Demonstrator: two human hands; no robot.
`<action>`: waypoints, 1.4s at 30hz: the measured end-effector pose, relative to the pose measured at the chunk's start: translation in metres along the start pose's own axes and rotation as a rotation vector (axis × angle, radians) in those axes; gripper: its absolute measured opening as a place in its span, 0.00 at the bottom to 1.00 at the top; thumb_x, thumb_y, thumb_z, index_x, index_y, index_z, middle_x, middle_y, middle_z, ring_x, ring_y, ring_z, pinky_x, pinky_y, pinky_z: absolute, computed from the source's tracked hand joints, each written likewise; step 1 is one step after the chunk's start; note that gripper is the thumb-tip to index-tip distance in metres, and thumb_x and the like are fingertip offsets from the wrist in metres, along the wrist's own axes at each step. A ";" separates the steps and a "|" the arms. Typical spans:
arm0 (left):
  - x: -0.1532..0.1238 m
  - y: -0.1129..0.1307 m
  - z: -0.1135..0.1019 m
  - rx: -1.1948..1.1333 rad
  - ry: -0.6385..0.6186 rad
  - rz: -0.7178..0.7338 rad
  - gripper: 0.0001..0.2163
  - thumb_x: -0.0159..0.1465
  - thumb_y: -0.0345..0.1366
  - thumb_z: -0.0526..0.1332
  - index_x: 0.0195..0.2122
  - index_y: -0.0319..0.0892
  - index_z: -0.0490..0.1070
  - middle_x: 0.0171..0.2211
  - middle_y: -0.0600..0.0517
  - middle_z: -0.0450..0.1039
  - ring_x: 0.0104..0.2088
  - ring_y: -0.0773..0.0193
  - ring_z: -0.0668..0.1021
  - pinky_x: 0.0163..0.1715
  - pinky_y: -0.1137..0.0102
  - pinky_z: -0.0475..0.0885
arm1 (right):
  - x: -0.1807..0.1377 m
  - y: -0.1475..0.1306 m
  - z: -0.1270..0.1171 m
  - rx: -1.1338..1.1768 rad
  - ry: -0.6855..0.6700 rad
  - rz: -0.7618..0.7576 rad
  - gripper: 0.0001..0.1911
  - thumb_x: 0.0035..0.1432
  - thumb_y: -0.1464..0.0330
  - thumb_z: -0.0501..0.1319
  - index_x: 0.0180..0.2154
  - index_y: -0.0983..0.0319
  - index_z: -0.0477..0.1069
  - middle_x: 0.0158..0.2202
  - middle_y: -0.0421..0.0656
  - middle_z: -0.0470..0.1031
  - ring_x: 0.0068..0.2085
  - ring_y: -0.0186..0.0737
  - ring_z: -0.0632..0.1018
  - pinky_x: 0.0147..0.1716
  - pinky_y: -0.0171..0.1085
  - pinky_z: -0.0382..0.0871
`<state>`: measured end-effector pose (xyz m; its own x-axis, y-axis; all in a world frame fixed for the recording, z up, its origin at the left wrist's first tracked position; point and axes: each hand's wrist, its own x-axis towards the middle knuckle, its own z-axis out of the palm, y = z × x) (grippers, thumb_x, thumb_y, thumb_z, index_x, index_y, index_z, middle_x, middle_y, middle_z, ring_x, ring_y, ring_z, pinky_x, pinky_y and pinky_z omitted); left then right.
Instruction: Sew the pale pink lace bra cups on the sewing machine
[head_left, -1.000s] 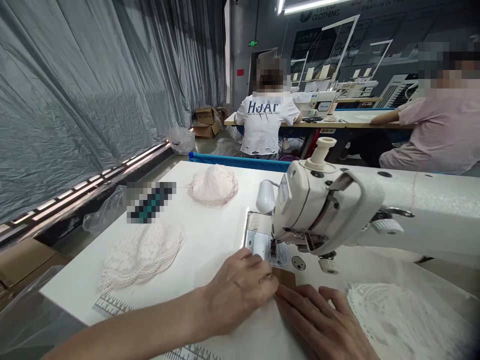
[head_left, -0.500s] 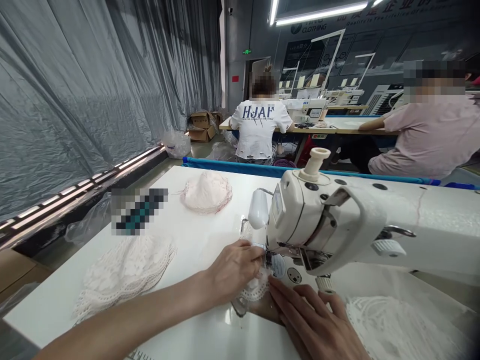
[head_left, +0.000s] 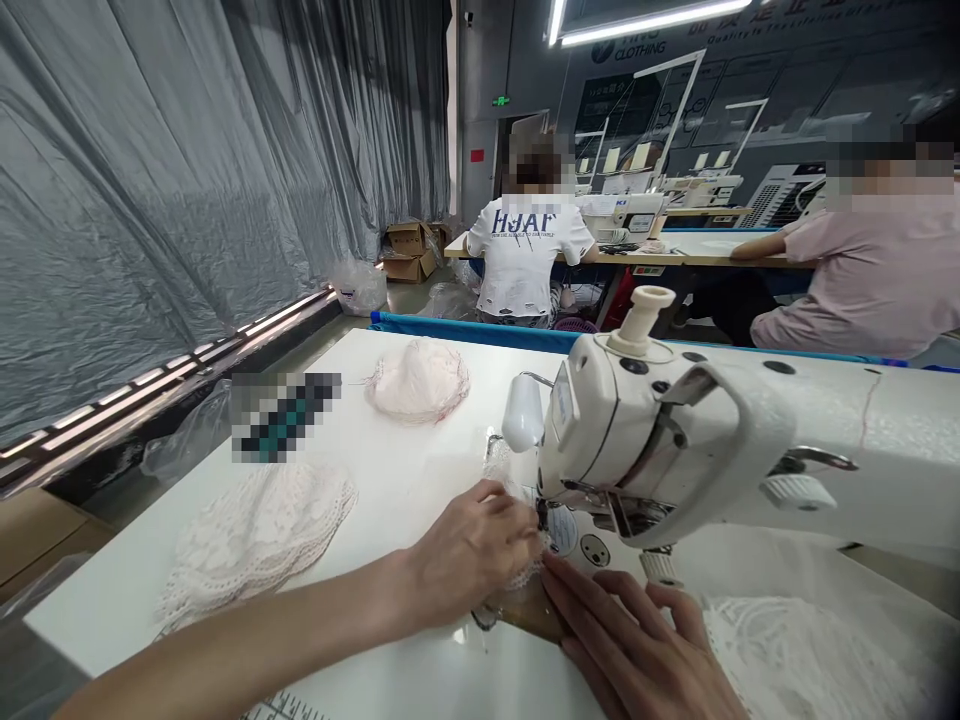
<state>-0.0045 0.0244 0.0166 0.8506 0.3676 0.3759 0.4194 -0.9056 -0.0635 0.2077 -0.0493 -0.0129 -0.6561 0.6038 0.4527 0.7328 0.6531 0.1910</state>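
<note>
My left hand [head_left: 469,550] is curled, fingers pinched on a small white lace piece [head_left: 523,574] at the needle of a white sewing machine [head_left: 675,440]. My right hand [head_left: 637,650] lies flat with fingers stretched out, pressing the lace and a brown card piece [head_left: 529,612] onto the white table [head_left: 390,480]. Both hands meet just in front of the presser foot.
A pile of white lace [head_left: 255,535] lies at the left of the table and a pink lace pile [head_left: 418,380] at the back. More lace [head_left: 795,660] is at my right. Two people sit at tables behind. Plastic sheeting hangs on the left.
The brown card was held alone at first; the lace piece has since come under the needle. My hands stay at the presser foot, shifting slightly.
</note>
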 end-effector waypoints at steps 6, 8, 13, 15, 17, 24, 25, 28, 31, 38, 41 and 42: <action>-0.006 0.007 -0.001 -0.026 -0.012 0.034 0.11 0.67 0.37 0.54 0.30 0.37 0.68 0.31 0.51 0.70 0.32 0.66 0.72 0.38 0.67 0.65 | 0.005 0.000 -0.003 -0.040 0.057 -0.044 0.16 0.66 0.69 0.50 0.50 0.64 0.71 0.51 0.44 0.74 0.43 0.41 0.74 0.38 0.40 0.59; -0.005 0.005 0.001 -0.028 -0.012 0.033 0.11 0.67 0.36 0.53 0.29 0.37 0.68 0.31 0.51 0.70 0.31 0.67 0.72 0.37 0.67 0.64 | 0.009 0.001 -0.003 -0.077 0.078 -0.063 0.17 0.66 0.70 0.47 0.48 0.66 0.72 0.49 0.46 0.76 0.41 0.41 0.75 0.37 0.41 0.58; -0.001 0.003 0.003 -0.052 -0.003 0.014 0.12 0.67 0.33 0.52 0.28 0.38 0.67 0.30 0.52 0.71 0.31 0.68 0.72 0.38 0.67 0.63 | 0.010 0.001 -0.002 -0.046 0.060 -0.040 0.16 0.65 0.71 0.49 0.48 0.65 0.72 0.48 0.46 0.76 0.40 0.40 0.75 0.37 0.40 0.59; -0.002 0.003 0.004 -0.061 -0.001 0.017 0.10 0.67 0.33 0.53 0.29 0.38 0.67 0.31 0.52 0.71 0.31 0.68 0.72 0.38 0.67 0.63 | 0.007 0.002 -0.001 -0.011 0.060 -0.015 0.16 0.65 0.68 0.50 0.49 0.62 0.71 0.50 0.44 0.75 0.41 0.39 0.75 0.38 0.40 0.59; -0.003 0.004 0.005 -0.065 0.019 0.022 0.09 0.66 0.32 0.54 0.29 0.39 0.67 0.31 0.52 0.71 0.30 0.69 0.71 0.38 0.67 0.63 | 0.005 0.001 -0.002 -0.001 0.056 -0.005 0.16 0.66 0.67 0.50 0.50 0.62 0.71 0.51 0.44 0.74 0.42 0.39 0.75 0.38 0.40 0.59; -0.006 0.008 0.003 -0.032 0.006 0.000 0.09 0.67 0.32 0.53 0.30 0.37 0.66 0.31 0.52 0.69 0.32 0.68 0.71 0.36 0.67 0.64 | 0.003 0.000 -0.006 0.066 0.066 -0.051 0.14 0.66 0.70 0.51 0.47 0.61 0.72 0.50 0.42 0.75 0.44 0.39 0.75 0.39 0.39 0.58; -0.006 0.009 0.001 -0.029 -0.004 -0.002 0.08 0.67 0.32 0.53 0.30 0.37 0.66 0.31 0.52 0.68 0.32 0.68 0.71 0.36 0.67 0.65 | 0.003 0.000 -0.006 0.083 0.071 -0.046 0.14 0.66 0.70 0.51 0.47 0.60 0.73 0.50 0.40 0.75 0.43 0.38 0.76 0.39 0.39 0.58; -0.006 0.011 -0.002 -0.004 -0.024 0.008 0.07 0.66 0.30 0.53 0.30 0.37 0.66 0.31 0.52 0.68 0.31 0.67 0.70 0.37 0.66 0.65 | 0.002 0.000 -0.006 0.068 0.054 -0.052 0.15 0.66 0.71 0.50 0.48 0.62 0.72 0.50 0.39 0.75 0.42 0.38 0.75 0.39 0.39 0.58; -0.006 0.012 -0.003 0.026 -0.039 0.007 0.05 0.64 0.26 0.53 0.32 0.37 0.66 0.32 0.52 0.68 0.32 0.67 0.70 0.38 0.66 0.66 | 0.002 -0.001 -0.005 0.003 0.019 -0.081 0.17 0.65 0.73 0.50 0.51 0.65 0.70 0.51 0.41 0.74 0.44 0.41 0.74 0.39 0.41 0.57; -0.006 0.013 -0.004 0.028 -0.052 0.015 0.08 0.65 0.26 0.51 0.31 0.36 0.67 0.32 0.51 0.67 0.34 0.66 0.71 0.39 0.65 0.66 | 0.000 -0.004 0.002 -0.042 -0.005 -0.056 0.17 0.64 0.69 0.51 0.52 0.66 0.69 0.51 0.43 0.74 0.45 0.44 0.74 0.38 0.42 0.59; -0.006 0.014 -0.005 0.035 -0.047 0.025 0.08 0.64 0.25 0.52 0.30 0.36 0.67 0.30 0.52 0.67 0.33 0.66 0.70 0.40 0.65 0.66 | 0.001 -0.003 0.001 -0.042 -0.023 -0.050 0.17 0.64 0.68 0.51 0.52 0.64 0.69 0.51 0.42 0.74 0.44 0.42 0.75 0.38 0.41 0.59; -0.006 0.014 -0.006 0.041 -0.037 0.024 0.08 0.63 0.24 0.52 0.29 0.36 0.67 0.29 0.52 0.66 0.33 0.66 0.70 0.40 0.65 0.65 | 0.001 -0.003 0.000 -0.044 -0.031 -0.048 0.17 0.64 0.68 0.51 0.52 0.64 0.69 0.51 0.42 0.74 0.44 0.42 0.75 0.38 0.40 0.60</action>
<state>-0.0054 0.0085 0.0190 0.8713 0.3541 0.3398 0.4108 -0.9050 -0.1104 0.2047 -0.0506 -0.0135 -0.6957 0.5862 0.4152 0.7069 0.6614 0.2507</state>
